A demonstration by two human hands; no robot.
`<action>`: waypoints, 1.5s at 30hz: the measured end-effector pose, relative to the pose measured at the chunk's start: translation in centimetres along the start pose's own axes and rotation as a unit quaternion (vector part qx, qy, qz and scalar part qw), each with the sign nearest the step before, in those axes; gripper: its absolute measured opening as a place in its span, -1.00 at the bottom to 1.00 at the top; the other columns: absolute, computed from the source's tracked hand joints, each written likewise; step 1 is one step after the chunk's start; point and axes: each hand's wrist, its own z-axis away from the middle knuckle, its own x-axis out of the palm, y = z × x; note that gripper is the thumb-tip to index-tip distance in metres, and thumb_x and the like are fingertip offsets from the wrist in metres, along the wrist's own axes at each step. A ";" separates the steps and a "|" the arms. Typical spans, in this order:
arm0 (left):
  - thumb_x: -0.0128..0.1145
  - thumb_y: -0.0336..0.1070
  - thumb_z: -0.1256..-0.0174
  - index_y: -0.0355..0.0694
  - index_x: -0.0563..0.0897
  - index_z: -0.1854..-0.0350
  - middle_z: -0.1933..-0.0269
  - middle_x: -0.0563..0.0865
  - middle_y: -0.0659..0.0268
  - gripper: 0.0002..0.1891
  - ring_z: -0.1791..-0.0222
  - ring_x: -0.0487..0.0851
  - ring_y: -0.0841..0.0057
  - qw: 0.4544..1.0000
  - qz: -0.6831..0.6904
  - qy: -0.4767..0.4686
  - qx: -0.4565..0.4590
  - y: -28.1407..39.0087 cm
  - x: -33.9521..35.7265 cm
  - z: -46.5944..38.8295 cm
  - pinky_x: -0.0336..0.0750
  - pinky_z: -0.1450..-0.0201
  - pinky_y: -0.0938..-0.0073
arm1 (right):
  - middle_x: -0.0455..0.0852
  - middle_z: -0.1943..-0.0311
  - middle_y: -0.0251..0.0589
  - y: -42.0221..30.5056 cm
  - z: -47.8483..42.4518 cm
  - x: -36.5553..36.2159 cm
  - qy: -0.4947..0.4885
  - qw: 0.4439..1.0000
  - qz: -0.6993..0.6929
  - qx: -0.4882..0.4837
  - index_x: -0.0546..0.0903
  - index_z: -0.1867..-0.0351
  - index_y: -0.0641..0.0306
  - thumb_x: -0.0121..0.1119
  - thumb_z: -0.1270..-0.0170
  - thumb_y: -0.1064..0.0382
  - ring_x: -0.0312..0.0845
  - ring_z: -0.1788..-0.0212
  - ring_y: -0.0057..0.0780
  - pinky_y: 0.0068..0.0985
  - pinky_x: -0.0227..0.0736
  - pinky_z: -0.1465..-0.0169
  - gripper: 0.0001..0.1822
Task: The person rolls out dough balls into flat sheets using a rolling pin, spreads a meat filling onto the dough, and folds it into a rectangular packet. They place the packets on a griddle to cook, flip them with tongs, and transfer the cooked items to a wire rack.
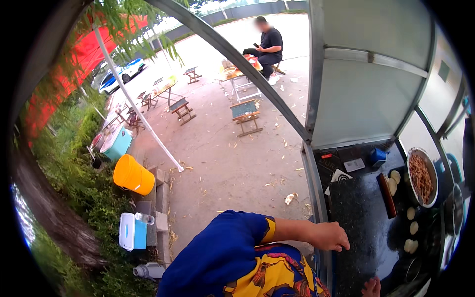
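My left hand (pixel 331 237), its fingers curled downward, hovers over or rests at the near edge of a black counter (pixel 356 211). I see nothing in it, but its palm is hidden. At the bottom edge my right hand (pixel 372 287) is partly cut off, low over the same counter; whether it holds anything cannot be made out. Flat rounds of dough (pixel 411 245) lie in several spots on the far side of the counter. A reddish-brown wooden block (pixel 386 196) stands among them. Beyond is a metal bowl (pixel 410 174) of minced filling (pixel 421 178).
A metal post (pixel 315 185) and frosted panels (pixel 356 100) border the counter. A blue box (pixel 378 156) stands in its corner. Outside, a seated person (pixel 269 46) holds a phone at a folding table (pixel 237 72). Folding stools (pixel 245 111) and an orange bucket (pixel 133 175) stand nearby.
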 end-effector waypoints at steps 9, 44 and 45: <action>0.09 -0.28 -0.45 -0.26 0.68 -0.14 -0.09 0.73 0.05 -0.68 -0.13 0.65 0.14 0.969 0.002 0.054 -0.239 -3.3 -4.3 7.1 0.51 -0.19 0.14 | 0.70 -0.12 0.12 14.8 -29.5 -3.2 0.016 0.988 -0.038 0.149 0.41 -0.41 0.26 0.25 -0.37 -0.05 0.69 -0.12 -0.01 -0.04 0.63 -0.04 -0.32; -0.28 0.47 -0.45 -0.11 0.31 -0.51 -0.46 0.41 0.30 -0.17 -0.45 0.36 0.42 0.485 0.868 0.106 -0.035 -13.3 -2.4 -11.5 0.32 -0.46 0.28 | 0.59 -0.22 -0.12 -16.3 -10.6 21.4 -0.113 0.913 0.113 -0.375 0.45 -0.36 0.31 0.30 -0.35 0.11 0.49 -0.26 -0.24 -0.29 0.36 -0.33 -0.39; -0.28 0.48 -0.44 -0.10 0.32 -0.51 -0.46 0.41 0.30 -0.16 -0.45 0.36 0.43 0.469 0.879 0.088 -0.011 -12.9 -3.1 -11.8 0.33 -0.46 0.29 | 0.54 -0.30 -0.06 -18.2 -10.0 21.6 -0.042 0.875 0.155 -0.457 0.41 -0.40 0.33 0.21 -0.44 -0.07 0.42 -0.35 -0.14 -0.22 0.28 -0.40 -0.34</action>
